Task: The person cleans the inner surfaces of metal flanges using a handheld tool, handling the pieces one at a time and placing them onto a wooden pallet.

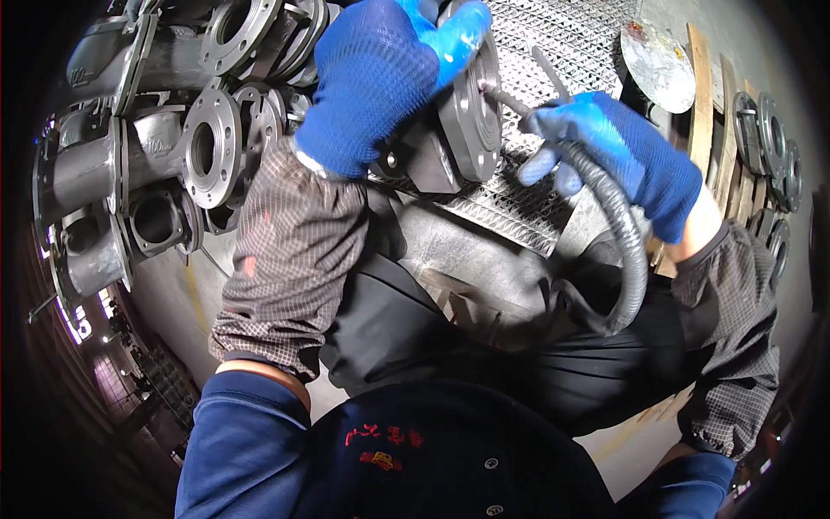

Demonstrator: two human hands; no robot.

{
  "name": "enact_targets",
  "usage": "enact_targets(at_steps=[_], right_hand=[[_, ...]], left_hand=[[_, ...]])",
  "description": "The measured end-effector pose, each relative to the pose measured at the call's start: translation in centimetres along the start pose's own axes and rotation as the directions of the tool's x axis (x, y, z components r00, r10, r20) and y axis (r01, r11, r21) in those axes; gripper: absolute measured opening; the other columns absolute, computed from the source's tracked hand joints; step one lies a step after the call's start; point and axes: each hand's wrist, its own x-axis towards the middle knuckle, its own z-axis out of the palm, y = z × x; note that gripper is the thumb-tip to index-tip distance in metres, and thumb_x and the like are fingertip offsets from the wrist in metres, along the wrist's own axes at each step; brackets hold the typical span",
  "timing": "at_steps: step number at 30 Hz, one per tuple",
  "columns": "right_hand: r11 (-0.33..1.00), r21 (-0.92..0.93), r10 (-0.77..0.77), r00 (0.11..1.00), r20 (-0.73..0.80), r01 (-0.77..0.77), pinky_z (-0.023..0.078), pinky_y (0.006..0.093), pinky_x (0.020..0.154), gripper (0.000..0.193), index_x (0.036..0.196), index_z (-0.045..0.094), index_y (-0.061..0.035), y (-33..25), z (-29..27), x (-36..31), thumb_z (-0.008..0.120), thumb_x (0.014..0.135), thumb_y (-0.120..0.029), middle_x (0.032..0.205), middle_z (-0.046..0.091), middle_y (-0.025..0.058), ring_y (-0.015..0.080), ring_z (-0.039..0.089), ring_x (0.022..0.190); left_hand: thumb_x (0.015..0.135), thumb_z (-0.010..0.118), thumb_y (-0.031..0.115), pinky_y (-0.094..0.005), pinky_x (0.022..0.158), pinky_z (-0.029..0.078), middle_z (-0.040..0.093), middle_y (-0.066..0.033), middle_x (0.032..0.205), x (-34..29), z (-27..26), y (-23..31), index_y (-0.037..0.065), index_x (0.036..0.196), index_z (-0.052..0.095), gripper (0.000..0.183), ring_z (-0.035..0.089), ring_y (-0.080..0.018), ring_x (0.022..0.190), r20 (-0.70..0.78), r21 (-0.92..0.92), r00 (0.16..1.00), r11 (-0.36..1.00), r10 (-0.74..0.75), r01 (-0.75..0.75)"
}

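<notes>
A dark grey flanged metal casting (471, 121) stands on its side in front of me, its round face turned to the right. My left hand (389, 60), in a blue glove, is closed over its upper rim; some of its fingers run off the top of the picture. A slim-nosed hand tool (508, 99) on a thick black ribbed hose (627, 246) is in my right hand (605, 147), also gloved in blue, with the fingers wrapped round it. Its small pinkish tip is at the casting's face; I cannot tell whether it touches. The hose curves down towards my legs.
Several flanged castings (160, 164) are stacked on the left. Beneath the work lies a patterned metal grating (571, 39). A round, stained pale plate (659, 65) is at the upper right, beside wooden slats (700, 95) and more flanged parts (769, 134).
</notes>
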Motion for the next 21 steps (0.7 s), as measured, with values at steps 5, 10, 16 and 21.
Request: enact_targets(at_steps=[5, 10, 16, 21], right_hand=[[0.827, 0.558, 0.162, 0.979, -0.127, -0.065, 0.044, 0.0200, 0.047, 0.031, 0.099, 0.060, 0.0018, 0.3, 6.2, 0.9, 0.044, 0.094, -0.025, 0.079, 0.068, 0.0087, 0.0077, 0.055, 0.052], [0.883, -0.370, -0.401, 0.873, -0.277, 0.287, 0.049, 0.0269, 0.053, 0.032, 0.096, 0.059, 0.0046, 2.3, 7.5, 1.6, 0.047, 0.093, -0.025, 0.072, 0.065, 0.0072, 0.0140, 0.060, 0.058], [0.932, 0.362, 0.145, 0.912, -0.383, 0.004, 0.049, 0.0263, 0.057, 0.031, 0.095, 0.059, 0.0054, -0.1, 10.1, 1.0, 0.047, 0.093, -0.023, 0.069, 0.062, 0.0070, 0.0143, 0.060, 0.060], [0.799, 0.599, 0.363, 0.837, -0.409, -0.054, 0.046, 0.0245, 0.053, 0.030, 0.090, 0.058, 0.0046, -1.2, 11.4, 1.9, 0.044, 0.094, -0.021, 0.066, 0.060, 0.0057, 0.0136, 0.058, 0.056]], left_hand=[[0.086, 0.065, 0.014, -0.0235, 0.083, 0.049, 0.064, -0.0136, 0.106, -2.8, -0.2, -2.6, -0.005, 0.122, 0.053, 0.042, 0.062, -0.0146, 0.093, 0.014, -0.526, 0.997, 0.848, -0.073, 0.070], [0.089, 0.063, 0.013, -0.0257, 0.088, 0.047, 0.060, -0.0149, 0.117, -5.0, 0.4, -2.1, -0.005, 0.127, 0.049, 0.044, 0.059, -0.0148, 0.101, -0.066, -0.468, 0.996, 0.883, -0.067, 0.029], [0.089, 0.063, 0.013, -0.0278, 0.091, 0.046, 0.059, -0.0162, 0.119, -5.3, 0.6, -2.3, -0.007, 0.128, 0.048, 0.046, 0.058, -0.0171, 0.105, -0.077, -0.487, 0.995, 0.873, -0.067, 0.021], [0.088, 0.063, 0.013, -0.0279, 0.092, 0.046, 0.058, -0.0174, 0.120, -5.5, 0.6, -2.8, -0.007, 0.127, 0.048, 0.046, 0.058, -0.0181, 0.106, -0.123, -0.419, 0.992, 0.906, 0.014, -0.065]])
